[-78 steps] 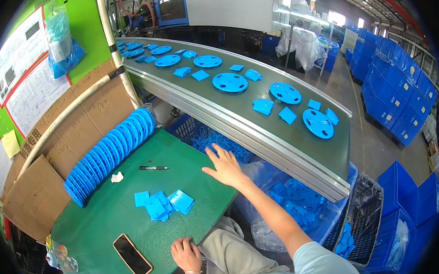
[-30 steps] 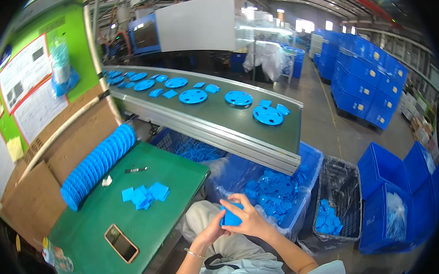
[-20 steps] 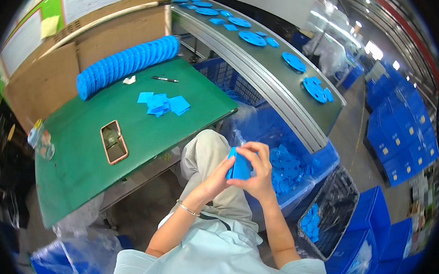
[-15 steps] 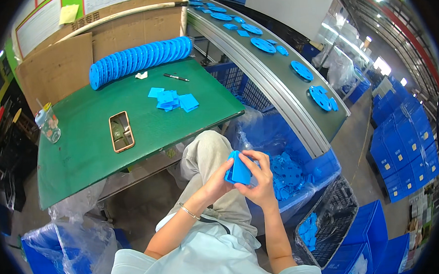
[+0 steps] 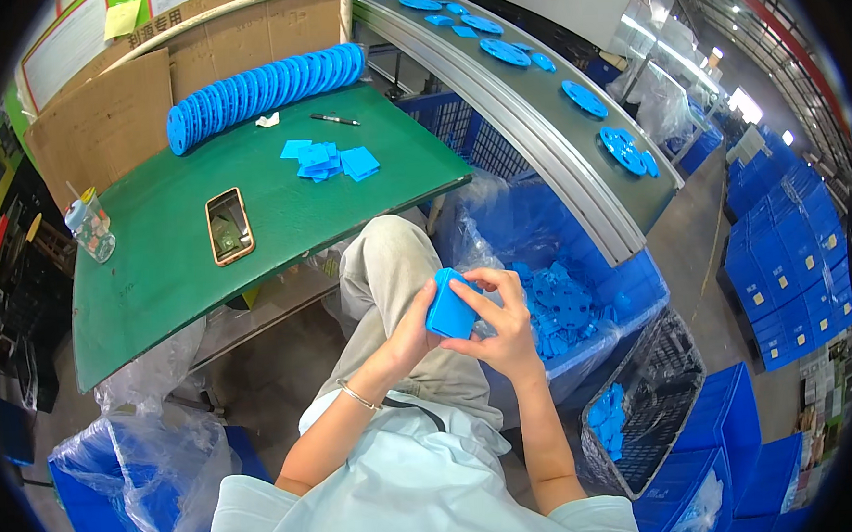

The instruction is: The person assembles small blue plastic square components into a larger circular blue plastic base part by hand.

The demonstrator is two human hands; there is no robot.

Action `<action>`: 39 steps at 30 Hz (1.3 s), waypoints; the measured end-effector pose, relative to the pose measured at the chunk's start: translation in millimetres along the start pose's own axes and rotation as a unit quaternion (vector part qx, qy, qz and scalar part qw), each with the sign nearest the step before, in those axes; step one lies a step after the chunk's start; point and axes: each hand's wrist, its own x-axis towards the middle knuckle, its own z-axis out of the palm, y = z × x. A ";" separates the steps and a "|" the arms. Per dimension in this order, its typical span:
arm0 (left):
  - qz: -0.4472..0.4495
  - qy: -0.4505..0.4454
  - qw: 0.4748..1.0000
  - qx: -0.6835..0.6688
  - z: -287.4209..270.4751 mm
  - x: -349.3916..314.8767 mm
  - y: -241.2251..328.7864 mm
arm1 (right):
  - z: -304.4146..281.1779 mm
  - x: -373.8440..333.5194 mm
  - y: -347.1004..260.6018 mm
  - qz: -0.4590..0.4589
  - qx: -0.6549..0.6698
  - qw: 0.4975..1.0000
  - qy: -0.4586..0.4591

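Note:
Over my lap I hold a small stack of blue plastic plates (image 5: 450, 306) between both hands. My left hand (image 5: 411, 332) is closed along its left side, thumb near the upper edge. My right hand (image 5: 508, 331) pinches it from the right, with fingers at the top and face and the thumb at the lower edge. Beyond my hands, several thin blue square plates (image 5: 329, 161) lie in a loose pile on the green table (image 5: 157, 280). A long row of blue slotted discs (image 5: 267, 89) stands on edge along the table's back.
A phone (image 5: 229, 228), a pen (image 5: 335, 120) and a bottle (image 5: 92, 230) are on the table. To the right, a conveyor (image 5: 534, 116) carries blue discs above a blue bin (image 5: 640, 298) of blue parts. A black crate (image 5: 664, 388) stands nearer, and a plastic-lined blue bin (image 5: 95, 486) sits at left.
The stack has turned in my hands and shows its broad face more squarely. My right fingers have shifted onto its top and face. The whole view has moved slightly.

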 end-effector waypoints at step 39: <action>-0.267 -0.310 0.855 0.318 10.8 201.0 -108.5 | -152.9 -291.0 157.6 0.618 -0.045 0.647 0.445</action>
